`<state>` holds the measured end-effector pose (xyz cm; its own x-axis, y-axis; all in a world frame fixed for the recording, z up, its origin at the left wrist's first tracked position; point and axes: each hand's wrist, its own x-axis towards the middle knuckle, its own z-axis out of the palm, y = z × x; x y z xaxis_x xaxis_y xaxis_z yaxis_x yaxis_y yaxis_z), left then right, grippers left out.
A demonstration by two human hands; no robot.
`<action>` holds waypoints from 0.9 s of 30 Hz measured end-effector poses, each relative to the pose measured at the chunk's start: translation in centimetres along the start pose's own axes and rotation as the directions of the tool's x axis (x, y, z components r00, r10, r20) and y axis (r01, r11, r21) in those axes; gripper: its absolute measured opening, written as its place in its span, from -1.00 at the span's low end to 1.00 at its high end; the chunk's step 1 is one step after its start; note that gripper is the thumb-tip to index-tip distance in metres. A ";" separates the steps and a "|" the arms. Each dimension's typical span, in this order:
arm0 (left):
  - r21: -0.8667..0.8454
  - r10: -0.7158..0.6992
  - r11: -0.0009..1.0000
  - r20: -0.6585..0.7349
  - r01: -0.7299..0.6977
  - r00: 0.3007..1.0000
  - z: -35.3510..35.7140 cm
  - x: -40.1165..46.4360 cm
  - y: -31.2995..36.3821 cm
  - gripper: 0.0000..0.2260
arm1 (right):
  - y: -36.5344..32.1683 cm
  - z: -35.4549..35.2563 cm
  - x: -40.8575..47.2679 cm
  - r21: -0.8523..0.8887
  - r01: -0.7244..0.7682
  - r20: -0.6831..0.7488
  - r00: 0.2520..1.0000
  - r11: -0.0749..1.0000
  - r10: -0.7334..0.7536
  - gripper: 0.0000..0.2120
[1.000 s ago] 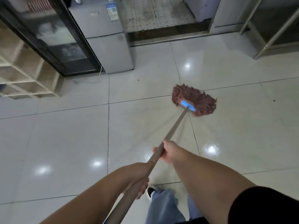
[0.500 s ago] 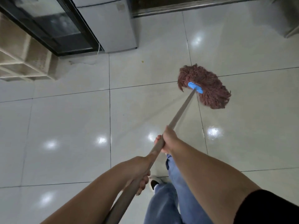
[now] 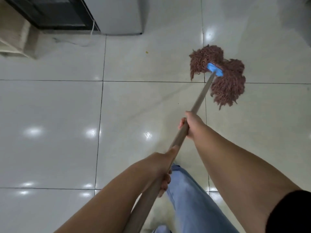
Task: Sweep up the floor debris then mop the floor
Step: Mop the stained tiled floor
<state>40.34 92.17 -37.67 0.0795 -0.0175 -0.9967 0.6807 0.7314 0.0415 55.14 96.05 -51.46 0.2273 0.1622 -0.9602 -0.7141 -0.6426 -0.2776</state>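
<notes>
So we're clearly in the mopping half of the job here. The person has a mop with a reddish-brown shaggy string head (image 3: 218, 76) and a bright blue plastic clamp (image 3: 214, 69) flat down on the glossy white tiled floor (image 3: 50, 106), with the long grey-brown pole (image 3: 197, 101) running back from it to the body.

Both hands are wrapped tight around that pole. The right hand (image 3: 191, 125) grips it closer to the mop head, fingers curled round the shaft. The left hand (image 3: 162, 165) holds it further back from the mop head, thumb lying along the pole and fingers curled under it. A leg in light blue jeans (image 3: 190, 195) shows under the arms.

Taking the mop head as the reference: it's spread in two lobes sitting right across a dark grout line (image 3: 151, 81). Off to its left there's one small yellowish crumb (image 3: 147, 52) on the tile, well apart from the strings. Further left and beyond is the base of a pale grey cabinet (image 3: 121, 15), a thin white cord (image 3: 90, 36) trailing beside it, and a dark glass-fronted unit (image 3: 55, 14).

Next move, I'd guess, is a sideways swing of the head toward that crumb, keeping the strings pressed flat. That bit probably should've been swept up first, since a wet mop may just smear or drag it. Also worth steering clear of the cord.
</notes>
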 end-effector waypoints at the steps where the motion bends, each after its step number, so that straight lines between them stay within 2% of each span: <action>1: -0.005 -0.011 1.000 -0.004 0.011 1.000 -0.2 -0.2 -1.1 -0.48 | 1.0 0.3 -0.3 -0.029 0.009 0.001 1.000 1.000 -0.009 -0.73; 4: -0.045 -0.050 0.998 0.016 0.050 0.999 -1.4 -1.5 -6.2 -0.47 | 5.6 1.4 -2.0 -0.090 -0.004 0.020 1.000 0.996 0.006 -0.76; 9: -0.119 -0.086 0.989 0.018 0.087 0.996 -2.8 -4.3 -19.0 -0.42 | 17.1 3.2 -7.8 -0.171 -0.052 0.037 0.998 0.984 0.059 -0.79; 14: -0.205 -0.107 0.973 0.013 0.107 0.994 -0.6 -7.0 -32.2 -0.40 | 29.3 2.0 -12.9 -0.249 -0.097 0.078 0.990 0.964 0.120 -0.69; 17: -0.286 -0.133 0.950 0.004 0.128 0.991 0.9 -8.5 -37.7 -0.42 | 34.5 1.4 -15.4 -0.284 -0.133 0.090 0.982 0.950 0.164 -0.67; 21: -0.354 -0.169 0.921 0.011 0.162 0.986 1.9 -9.3 -40.2 -0.44 | 37.1 1.3 -16.8 -0.346 -0.132 0.089 0.981 0.929 0.172 -0.69; 27: -0.383 -0.206 0.898 0.069 0.216 0.976 1.0 -8.4 -37.5 -0.42 | 34.9 2.4 -15.4 -0.420 -0.164 0.058 0.977 0.892 0.207 -0.66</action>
<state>14.87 64.24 -30.83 -0.0121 -0.2145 -0.9767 0.3492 0.9143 -0.2051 25.13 72.95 -46.40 0.0356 0.0686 -0.9970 -0.3963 -0.9149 -0.0771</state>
